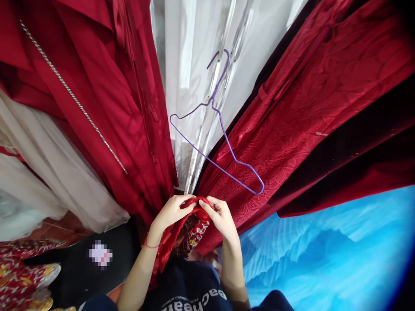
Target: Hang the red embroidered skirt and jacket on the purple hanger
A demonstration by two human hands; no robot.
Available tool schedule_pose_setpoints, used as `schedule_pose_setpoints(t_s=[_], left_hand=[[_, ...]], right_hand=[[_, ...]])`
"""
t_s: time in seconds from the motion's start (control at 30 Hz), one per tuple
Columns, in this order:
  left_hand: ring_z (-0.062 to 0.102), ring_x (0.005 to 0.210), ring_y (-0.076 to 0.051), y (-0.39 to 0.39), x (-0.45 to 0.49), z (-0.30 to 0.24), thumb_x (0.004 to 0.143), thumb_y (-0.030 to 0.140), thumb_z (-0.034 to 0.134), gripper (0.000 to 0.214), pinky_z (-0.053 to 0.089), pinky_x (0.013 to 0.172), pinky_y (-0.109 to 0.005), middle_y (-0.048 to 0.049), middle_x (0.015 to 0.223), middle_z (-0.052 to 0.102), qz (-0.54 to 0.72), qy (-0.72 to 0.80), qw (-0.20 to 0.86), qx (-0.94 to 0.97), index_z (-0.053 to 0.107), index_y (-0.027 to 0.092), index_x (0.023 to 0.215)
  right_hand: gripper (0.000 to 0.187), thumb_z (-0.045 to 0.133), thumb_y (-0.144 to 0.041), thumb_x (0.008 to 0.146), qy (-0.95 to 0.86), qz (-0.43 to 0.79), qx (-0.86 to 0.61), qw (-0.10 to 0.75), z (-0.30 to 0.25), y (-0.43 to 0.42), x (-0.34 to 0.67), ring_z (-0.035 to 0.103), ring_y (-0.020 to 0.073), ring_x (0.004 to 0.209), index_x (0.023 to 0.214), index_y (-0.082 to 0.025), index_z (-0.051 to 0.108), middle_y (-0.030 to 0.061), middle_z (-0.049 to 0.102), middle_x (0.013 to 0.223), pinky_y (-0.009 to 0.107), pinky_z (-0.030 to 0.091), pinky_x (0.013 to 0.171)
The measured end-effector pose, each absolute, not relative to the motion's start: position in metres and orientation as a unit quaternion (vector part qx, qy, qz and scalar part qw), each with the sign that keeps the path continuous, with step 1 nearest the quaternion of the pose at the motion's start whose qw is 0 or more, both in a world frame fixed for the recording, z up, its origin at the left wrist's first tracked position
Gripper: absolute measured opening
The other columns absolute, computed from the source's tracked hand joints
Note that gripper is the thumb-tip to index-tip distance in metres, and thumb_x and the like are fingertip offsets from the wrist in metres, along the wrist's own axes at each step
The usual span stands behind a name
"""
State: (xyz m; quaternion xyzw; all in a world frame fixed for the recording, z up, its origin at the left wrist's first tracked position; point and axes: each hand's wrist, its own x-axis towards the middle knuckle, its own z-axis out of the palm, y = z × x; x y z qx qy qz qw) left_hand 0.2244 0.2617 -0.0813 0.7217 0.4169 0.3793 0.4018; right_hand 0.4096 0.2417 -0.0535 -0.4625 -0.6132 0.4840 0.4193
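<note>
My left hand point(175, 211) and my right hand point(221, 214) are in front of my chest, close together. Both are closed on the top edge of a red embroidered garment point(198, 229), thumbs toward each other. Its red fabric hangs down below my fingers, with silver and gold embroidery on one part. The rest of it is hidden by my arms and body. Just above and beyond my hands hangs a bare purple wire hanger point(212, 102), tilted, apart from both hands.
Red satin gowns point(94, 99) hang on the left, red lace and dark velvet dresses point(292, 121) on the right. White cloth point(184, 56) is behind the hanger. More embroidered red fabric point(26, 276) lies at the lower left, beside a black surface point(74, 263). Blue fabric point(324, 250) spreads at the lower right.
</note>
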Motion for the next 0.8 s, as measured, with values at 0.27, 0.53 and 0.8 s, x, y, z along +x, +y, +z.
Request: schedule_pose_setpoints(t_s=[0.27, 0.53, 0.8], left_hand=[[0.073, 0.097, -0.025, 0.294, 0.166, -0.106, 0.082, 0.014, 0.058, 0.031, 0.052, 0.083, -0.03, -0.0072, 0.102, 0.078, 0.189, 0.643, 0.245, 0.7, 0.075, 0.026, 0.106], [0.07, 0.098, -0.028, 0.369, 0.134, -0.043, 0.09, 0.023, 0.048, 0.025, 0.046, 0.08, -0.031, -0.0113, 0.096, 0.077, 0.135, 0.641, 0.121, 0.746, 0.074, 0.021, 0.092], [0.071, 0.088, -0.023, 0.367, 0.164, 0.01, 0.089, 0.018, 0.048, 0.022, 0.04, 0.069, -0.026, -0.0081, 0.086, 0.076, 0.179, 0.577, 0.126, 0.787, 0.069, 0.019, 0.082]], right_hand=[[0.048, 0.065, -0.055, 0.084, -0.593, 0.408, -0.514, 0.466, -0.031, 0.261, 0.421, 0.029, 0.0093, 0.055, 0.06, -0.021, 0.041, -0.0056, 0.034, 0.058, 0.025, 0.025, 0.052], [0.04, 0.053, -0.051, 0.091, -0.562, 0.098, -0.711, 0.411, -0.038, 0.283, 0.431, 0.035, 0.0117, 0.054, 0.064, -0.021, 0.051, -0.0029, 0.047, 0.058, 0.026, 0.026, 0.056], [0.04, 0.051, -0.055, 0.095, -0.483, 0.012, -0.847, 0.223, -0.053, 0.283, 0.436, 0.065, 0.0231, 0.074, 0.105, -0.019, 0.065, 0.0096, 0.072, 0.086, 0.029, 0.036, 0.062]])
